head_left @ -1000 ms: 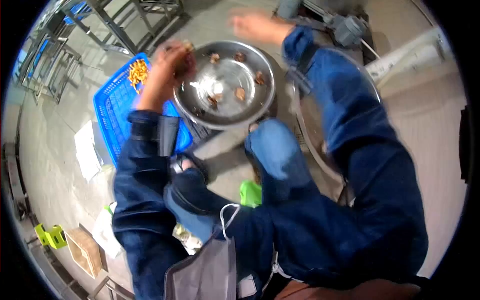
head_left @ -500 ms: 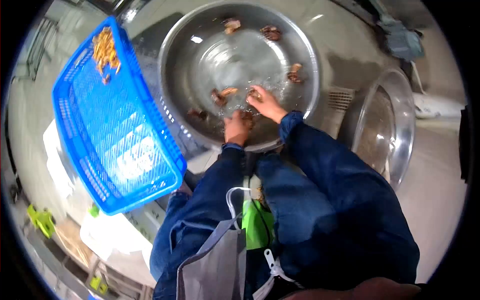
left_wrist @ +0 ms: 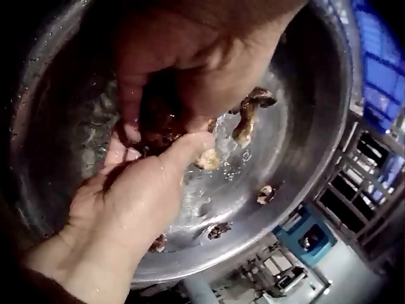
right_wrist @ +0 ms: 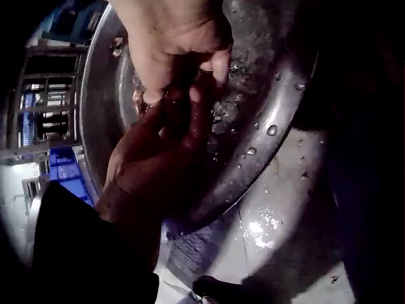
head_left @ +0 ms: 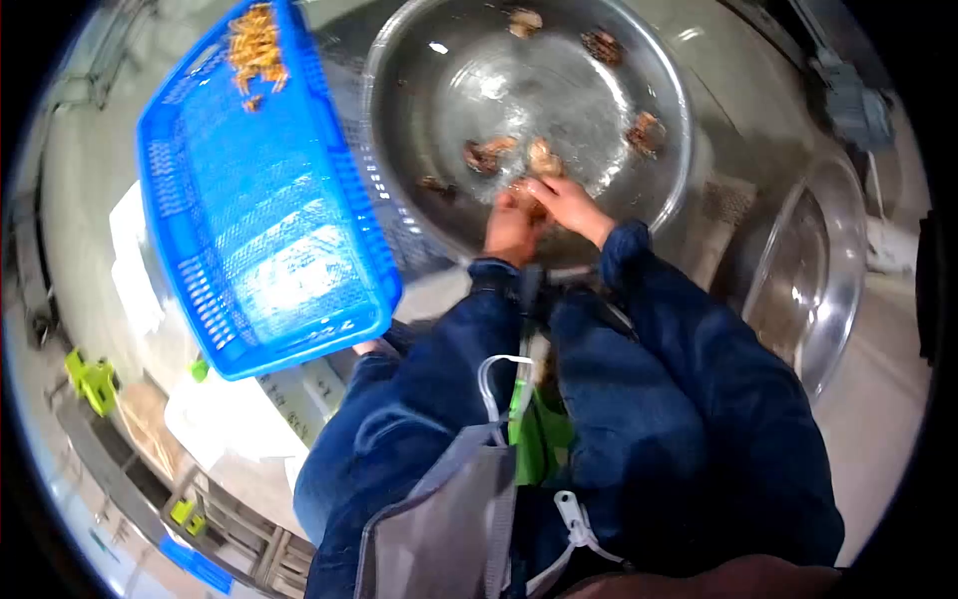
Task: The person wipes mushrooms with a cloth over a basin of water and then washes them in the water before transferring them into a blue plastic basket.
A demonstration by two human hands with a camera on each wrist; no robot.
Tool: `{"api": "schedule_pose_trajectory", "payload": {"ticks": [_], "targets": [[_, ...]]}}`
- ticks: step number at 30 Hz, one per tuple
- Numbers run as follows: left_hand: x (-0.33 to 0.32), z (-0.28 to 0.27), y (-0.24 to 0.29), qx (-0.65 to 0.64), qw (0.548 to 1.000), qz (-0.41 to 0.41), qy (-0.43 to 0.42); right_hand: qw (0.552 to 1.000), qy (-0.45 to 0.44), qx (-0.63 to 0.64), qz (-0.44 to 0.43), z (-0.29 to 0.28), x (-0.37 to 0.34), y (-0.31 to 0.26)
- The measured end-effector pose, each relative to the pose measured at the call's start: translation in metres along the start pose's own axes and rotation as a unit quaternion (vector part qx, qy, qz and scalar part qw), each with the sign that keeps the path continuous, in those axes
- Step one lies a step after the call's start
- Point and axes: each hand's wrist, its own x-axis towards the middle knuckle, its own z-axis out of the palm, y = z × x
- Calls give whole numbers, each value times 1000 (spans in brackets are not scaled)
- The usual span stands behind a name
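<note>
Both hands are low in a wide metal basin (head_left: 654, 70) of water, close together near its near edge. The left hand (head_left: 511, 232) and the right hand (head_left: 572, 207) grip one brown mushroom between them, mostly hidden by fingers. Its pale end (left_wrist: 207, 158) pokes out beside the right thumb in the left wrist view. In the right wrist view, the right hand (right_wrist: 174, 41) reaches down from above and meets the left hand (right_wrist: 149, 161). A mushroom with a pale stem (left_wrist: 248, 117) lies beyond the fingers, and several others, such as a dark one (head_left: 603, 46), are spread round the basin.
Left of the basin stands a blue plastic basket (head_left: 230, 200) with a heap of yellow-orange pieces (head_left: 255, 48) at its far end. To the right, a second metal basin (head_left: 843, 290) is tilted. The person's knees (head_left: 639, 379) are close to the near rim.
One second ago the hands were wide apart, the left over the basin's left rim. They came down into the water, and now they have closed together on the mushroom. The head view has tilted down.
</note>
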Motion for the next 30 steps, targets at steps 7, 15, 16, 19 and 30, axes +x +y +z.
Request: {"api": "schedule_pose_trajectory", "payload": {"ticks": [7,15,16,19,30], "targets": [[-9,-15,14,-72,992,95,51,975,166,141,34,-8,36,49],[16,-31,0,-61,977,201,-44,940,110,-141,-289,31,14,-37],[15,-26,5,-98,988,118,-10,904,233,-195,-300,46,17,-33],[-14,7,28,-136,989,59,5,979,158,-100,-82,35,29,-37],[0,-12,31,-220,975,17,26,894,45,445,-32,15,4,-20]]}}
